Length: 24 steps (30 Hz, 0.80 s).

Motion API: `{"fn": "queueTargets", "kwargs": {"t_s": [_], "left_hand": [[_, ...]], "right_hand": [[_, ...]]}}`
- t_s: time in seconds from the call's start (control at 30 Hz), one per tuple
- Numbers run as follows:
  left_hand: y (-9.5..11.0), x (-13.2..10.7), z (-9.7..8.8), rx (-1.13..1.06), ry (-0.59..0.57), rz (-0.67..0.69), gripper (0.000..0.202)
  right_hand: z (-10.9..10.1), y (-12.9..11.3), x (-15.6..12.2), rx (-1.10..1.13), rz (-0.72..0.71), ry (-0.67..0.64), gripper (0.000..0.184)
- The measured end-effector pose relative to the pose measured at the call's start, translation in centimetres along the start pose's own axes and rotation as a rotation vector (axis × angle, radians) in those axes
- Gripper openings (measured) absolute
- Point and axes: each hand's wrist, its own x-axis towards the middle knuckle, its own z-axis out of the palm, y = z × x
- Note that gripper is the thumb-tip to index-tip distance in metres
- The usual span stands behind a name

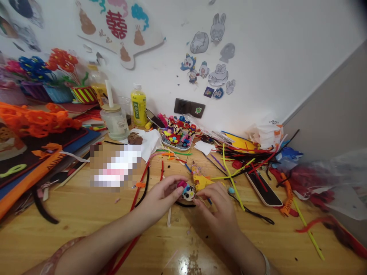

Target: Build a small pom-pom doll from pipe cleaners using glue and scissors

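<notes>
A small figure head [189,194] with a white face and blue and magenta on top is at the middle of the table. My left hand [166,191] grips it from the left between thumb and fingers. From the right, my right hand [219,204] has its bent fingertips against the figure's lower right edge; whether something tiny is pinched there is too small to tell. Just behind that hand lies a yellow glue gun [200,181], partly covered by the fingers. A black pipe cleaner [185,205] lies below the figure.
Behind stands a tray [178,147] of small colourful figures. A pile of dark pipe cleaners [243,156] and a phone-like black slab [264,189] are at right. At left are a glass jar [114,124], a yellow bottle [138,106] and orange pipe-cleaner flowers [40,121].
</notes>
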Motion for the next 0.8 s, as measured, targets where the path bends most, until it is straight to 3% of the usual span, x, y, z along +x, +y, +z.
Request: {"fn": "queueTargets", "kwargs": {"t_s": [0.23,0.8], "left_hand": [[-0.02,0.00,0.01,-0.034,0.000,0.001,0.024],[0.11,0.07,0.10,-0.066,0.022,0.003,0.023]], "right_hand": [[0.29,0.18,-0.28,-0.059,-0.074,0.009,0.004],[0.43,0.30,-0.31,-0.061,-0.037,0.004,0.006]]}}
